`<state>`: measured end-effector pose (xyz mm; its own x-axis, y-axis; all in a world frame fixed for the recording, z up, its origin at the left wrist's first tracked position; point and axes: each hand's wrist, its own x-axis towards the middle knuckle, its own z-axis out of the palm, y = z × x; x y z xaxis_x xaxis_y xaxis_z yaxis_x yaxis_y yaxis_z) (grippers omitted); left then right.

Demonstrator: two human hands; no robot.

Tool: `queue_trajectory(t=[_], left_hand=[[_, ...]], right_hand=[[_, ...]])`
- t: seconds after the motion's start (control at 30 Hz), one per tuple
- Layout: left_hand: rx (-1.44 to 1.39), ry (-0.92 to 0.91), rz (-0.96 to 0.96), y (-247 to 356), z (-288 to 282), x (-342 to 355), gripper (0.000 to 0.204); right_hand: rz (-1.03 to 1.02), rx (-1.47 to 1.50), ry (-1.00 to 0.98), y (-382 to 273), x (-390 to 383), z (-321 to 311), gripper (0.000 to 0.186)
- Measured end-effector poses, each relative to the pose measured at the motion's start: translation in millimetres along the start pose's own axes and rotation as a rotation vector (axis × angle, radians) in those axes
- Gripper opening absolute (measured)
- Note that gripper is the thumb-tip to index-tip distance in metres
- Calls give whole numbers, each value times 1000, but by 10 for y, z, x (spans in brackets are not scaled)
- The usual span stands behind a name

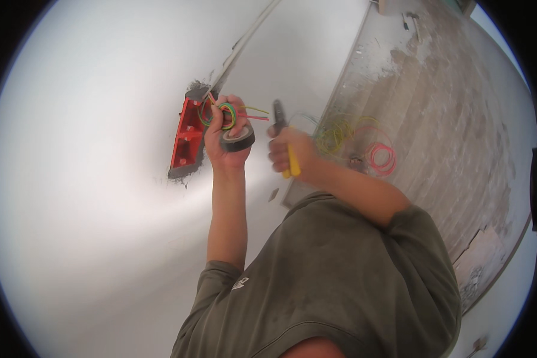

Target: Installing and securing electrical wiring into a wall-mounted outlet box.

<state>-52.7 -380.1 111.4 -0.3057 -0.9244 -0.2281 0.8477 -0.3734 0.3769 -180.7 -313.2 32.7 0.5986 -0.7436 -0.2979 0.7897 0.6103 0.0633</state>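
Observation:
My left hand point(219, 137) grips a small bundle of looped green, yellow and red wires point(229, 111), with a roll of black tape point(237, 140) hanging at its fingers. The hand is beside a red double junction box point(186, 147) set in the white wall, ringed by grey mortar. Short wire ends stick out rightward from the bundle. My right hand point(289, 149) is closed round yellow-handled pliers point(293, 159), dark jaws pointing up, slightly blurred, a little right of the wire ends.
Coils of yellow wire point(333, 138) and red wire point(382, 157) lie on the dusty plank floor point(441, 119) at right, with dark tools point(414, 22) farther off. A chased groove with conduit point(238, 45) runs up from the box along the wall point(101, 119).

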Motion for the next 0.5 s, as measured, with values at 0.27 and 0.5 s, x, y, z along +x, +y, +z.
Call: queue_trajectory(t=[0.27, 0.5], left_hand=[[61, 7, -54, 172, -141, -97, 14], [208, -10, -140, 339, -286, -188, 24]], right_hand=[[70, -57, 101, -542, -463, -578, 39], [-218, -676, -23, -361, -56, -166, 41]])
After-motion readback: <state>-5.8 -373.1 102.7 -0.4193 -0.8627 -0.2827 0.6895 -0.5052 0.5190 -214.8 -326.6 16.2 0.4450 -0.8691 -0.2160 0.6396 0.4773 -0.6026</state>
